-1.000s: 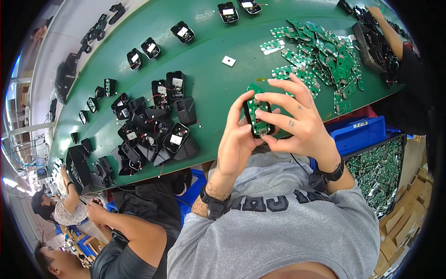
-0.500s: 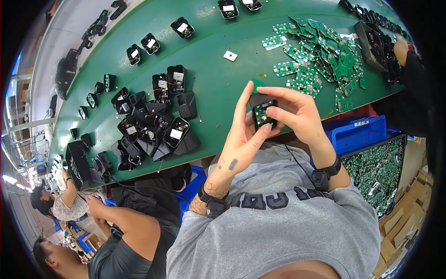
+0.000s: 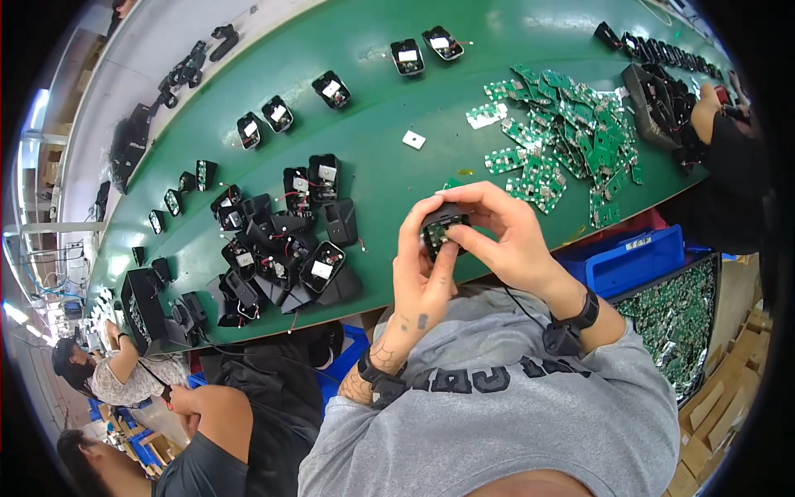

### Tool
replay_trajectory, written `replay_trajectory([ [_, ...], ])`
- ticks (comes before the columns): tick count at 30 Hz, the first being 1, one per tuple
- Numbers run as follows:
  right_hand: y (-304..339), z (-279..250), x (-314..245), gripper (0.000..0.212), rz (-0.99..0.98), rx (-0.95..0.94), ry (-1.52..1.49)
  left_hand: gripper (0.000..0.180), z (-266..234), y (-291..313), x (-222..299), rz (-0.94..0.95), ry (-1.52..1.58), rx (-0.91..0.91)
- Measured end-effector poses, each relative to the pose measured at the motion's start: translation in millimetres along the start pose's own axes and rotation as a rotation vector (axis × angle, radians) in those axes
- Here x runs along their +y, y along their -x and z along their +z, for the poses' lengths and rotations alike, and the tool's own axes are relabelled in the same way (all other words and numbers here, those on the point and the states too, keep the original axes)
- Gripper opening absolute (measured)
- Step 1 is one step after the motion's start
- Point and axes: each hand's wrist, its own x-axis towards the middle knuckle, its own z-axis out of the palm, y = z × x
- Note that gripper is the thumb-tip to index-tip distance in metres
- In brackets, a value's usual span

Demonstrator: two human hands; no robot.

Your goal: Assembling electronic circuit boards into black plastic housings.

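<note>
Both hands pinch one small black case above the near edge of the bench.

The left hand (image 3: 421, 273) cups the black case (image 3: 443, 222) from below, fingers curled shut on it, while the right hand (image 3: 505, 236) closes over its top, likely to steady it. A green circuit board shows inside its open face. Beyond, black cases (image 3: 281, 248) crowd the green bench (image 3: 373, 108), and loose green boards (image 3: 571, 141) lie toward its right end.
</note>
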Motion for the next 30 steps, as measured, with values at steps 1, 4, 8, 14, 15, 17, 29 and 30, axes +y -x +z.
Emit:
replay_trajectory([
  [1,-6,2,-1,0.035,-0.012,-0.008,0.003,0.051,-3,-3,-2,0.014,-0.002,0.005],
  [4,-37,-6,0,0.034,0.059,-0.181,-0.070,0.056,-21,-19,16,-0.038,-0.317,-0.006],
  [8,-130,-72,13,0.032,-0.079,-0.153,0.226,0.050,-65,-52,79,0.128,-0.947,0.076],
  [14,-254,-233,55,0.038,-0.021,0.554,0.930,0.035,-266,-221,71,0.129,-1.588,0.289],
  [15,-260,-234,61,0.038,-0.030,0.536,0.925,0.037,-298,-238,61,0.007,-1.644,0.328],
  [17,-254,-245,70,0.042,0.115,0.593,1.227,0.041,-316,-261,51,-0.263,-1.485,0.220],
  [29,-91,-61,9,0.038,-0.185,-0.373,1.068,0.037,-328,-215,55,-0.148,-0.599,0.036],
  [30,-73,-67,17,0.041,-0.286,-0.395,1.081,0.035,-276,-216,69,-0.291,-0.314,0.280],
])
